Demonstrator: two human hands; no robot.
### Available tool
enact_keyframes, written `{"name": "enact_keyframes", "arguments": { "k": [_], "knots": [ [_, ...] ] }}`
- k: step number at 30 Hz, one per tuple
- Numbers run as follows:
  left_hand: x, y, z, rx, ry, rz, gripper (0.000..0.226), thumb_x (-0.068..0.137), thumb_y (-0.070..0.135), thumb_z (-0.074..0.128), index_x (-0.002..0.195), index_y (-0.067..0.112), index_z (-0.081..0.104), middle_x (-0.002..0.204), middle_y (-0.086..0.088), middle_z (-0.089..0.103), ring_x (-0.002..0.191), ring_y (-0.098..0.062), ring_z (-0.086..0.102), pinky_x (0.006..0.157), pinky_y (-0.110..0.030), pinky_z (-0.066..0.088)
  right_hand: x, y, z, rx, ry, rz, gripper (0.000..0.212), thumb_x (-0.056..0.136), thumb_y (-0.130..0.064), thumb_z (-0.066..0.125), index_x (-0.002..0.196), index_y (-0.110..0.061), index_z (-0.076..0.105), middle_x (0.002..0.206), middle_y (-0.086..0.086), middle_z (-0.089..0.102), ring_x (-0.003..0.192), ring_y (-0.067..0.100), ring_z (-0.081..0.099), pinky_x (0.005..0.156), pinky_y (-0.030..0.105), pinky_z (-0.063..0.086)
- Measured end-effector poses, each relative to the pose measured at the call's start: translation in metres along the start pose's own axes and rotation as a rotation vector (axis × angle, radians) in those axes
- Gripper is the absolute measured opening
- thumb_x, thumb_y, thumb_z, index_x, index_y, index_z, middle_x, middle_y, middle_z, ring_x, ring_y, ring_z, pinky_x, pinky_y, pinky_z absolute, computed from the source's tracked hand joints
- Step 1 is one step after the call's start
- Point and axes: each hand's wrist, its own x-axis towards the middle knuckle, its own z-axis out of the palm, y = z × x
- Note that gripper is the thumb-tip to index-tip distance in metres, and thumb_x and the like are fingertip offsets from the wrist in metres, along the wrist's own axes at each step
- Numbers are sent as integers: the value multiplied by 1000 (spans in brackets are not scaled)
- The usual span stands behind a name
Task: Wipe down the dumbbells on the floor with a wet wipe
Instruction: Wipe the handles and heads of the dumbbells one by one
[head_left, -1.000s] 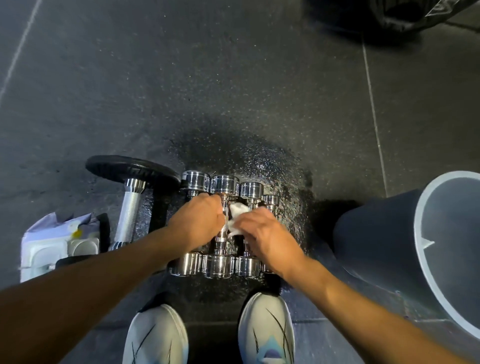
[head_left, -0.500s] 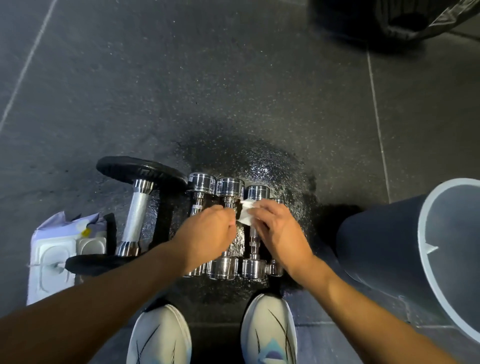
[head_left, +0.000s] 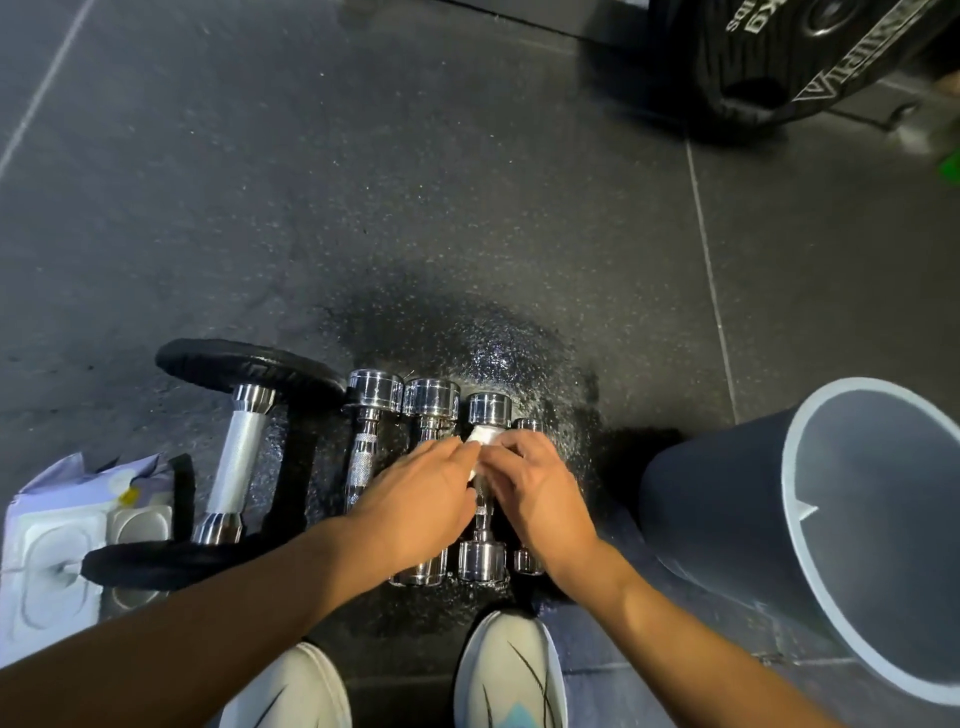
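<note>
Several small chrome dumbbells (head_left: 371, 415) lie side by side on the wet dark floor in front of my feet. A white wet wipe (head_left: 480, 439) sits on the handle of the third chrome dumbbell (head_left: 488, 408), just below its far head. My left hand (head_left: 415, 499) and my right hand (head_left: 540, 493) meet over that handle, and both pinch the wipe with their fingertips. My hands hide most of the handle and part of the neighbouring dumbbells.
A bigger dumbbell with black plates (head_left: 234, 457) lies to the left. A white wipe pack (head_left: 57, 545) is at the far left. A grey bin (head_left: 831, 525) stands at the right. A black weight plate (head_left: 800, 57) is at the top right. My white shoes (head_left: 511, 670) are below.
Both hands and the wipe have shifted right, from the second chrome dumbbell's handle to the third. The camera has moved a little, showing more of the left dumbbells.
</note>
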Motion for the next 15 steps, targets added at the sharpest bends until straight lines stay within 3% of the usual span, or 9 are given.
{"name": "enact_keyframes", "arguments": {
  "k": [3,6,10,13,15],
  "knots": [
    [0,1,-2,-60,12,-7,48,102,23,45,149,21,35,137,2,53,127,-12,46,109,-33,42,-6,3,11,133,61,32,3,96,-22,70,98,-24,70,104,4,64,91,20,62,79,33,56],
    [-4,3,-1,-75,-16,-12,35,102,24,46,136,23,43,117,2,59,108,-11,54,92,-28,50,-16,-2,10,68,51,20,12,96,-17,71,107,-18,76,103,-2,66,87,9,60,73,17,53],
    [-5,0,4,-123,-84,-23,21,102,24,50,123,22,53,98,5,63,78,-8,65,70,-30,59,-34,-9,1,98,-28,6,24,98,-23,60,117,-16,74,104,-3,67,82,10,64,68,23,60],
    [-4,1,7,-146,-67,-43,36,101,22,50,137,23,48,115,4,59,85,-7,62,80,-29,58,-25,-3,-2,40,-13,16,21,99,-23,65,116,-19,76,107,-6,72,91,12,59,74,27,56],
    [-2,8,7,-140,-58,-51,57,101,23,49,154,20,30,137,2,47,91,-8,58,89,-26,54,-5,2,-2,19,16,51,19,99,-23,66,113,-20,78,106,-8,74,91,11,56,75,26,52]
  ]
}}
